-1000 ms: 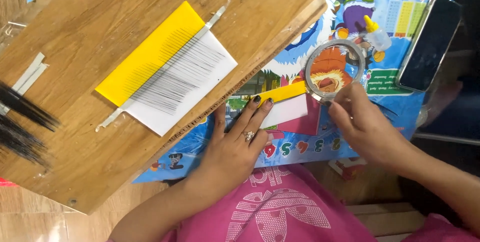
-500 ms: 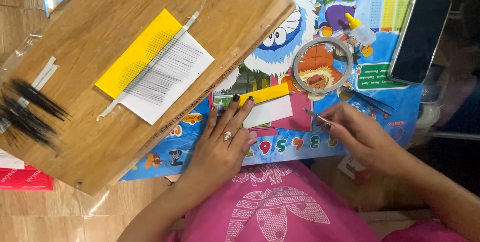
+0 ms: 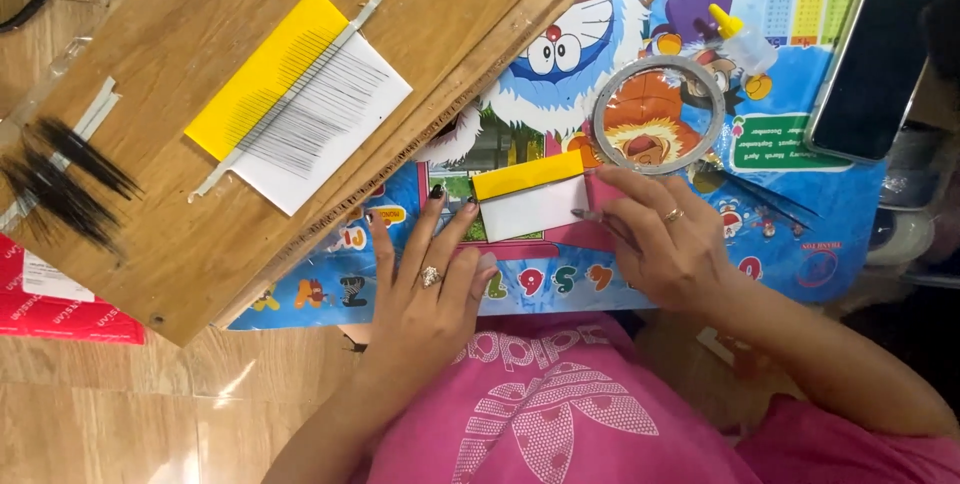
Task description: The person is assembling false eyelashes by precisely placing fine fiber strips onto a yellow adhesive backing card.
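Note:
A small white card with a yellow strip (image 3: 530, 199) lies on a colourful cartoon mat (image 3: 800, 244). My left hand (image 3: 425, 274) rests flat beside it, fingers spread, fingertips touching the card's left edge. My right hand (image 3: 665, 239) is at the card's right edge and pinches thin metal tweezers (image 3: 590, 215), whose tip touches the card. A clear tape roll (image 3: 658, 114) lies just above my right hand.
A wooden board (image 3: 200, 94) at the left carries a larger yellow-and-white card with rows of black lashes (image 3: 300, 104) and loose black lash bundles (image 3: 60, 184). A black phone (image 3: 880, 54) and a small glue bottle (image 3: 742, 39) lie at the upper right. A red packet (image 3: 50, 309) sits at the left edge.
My right hand left the tape roll, picked up the tweezers and brought them down to the small card's right edge. My left hand stayed by the card.

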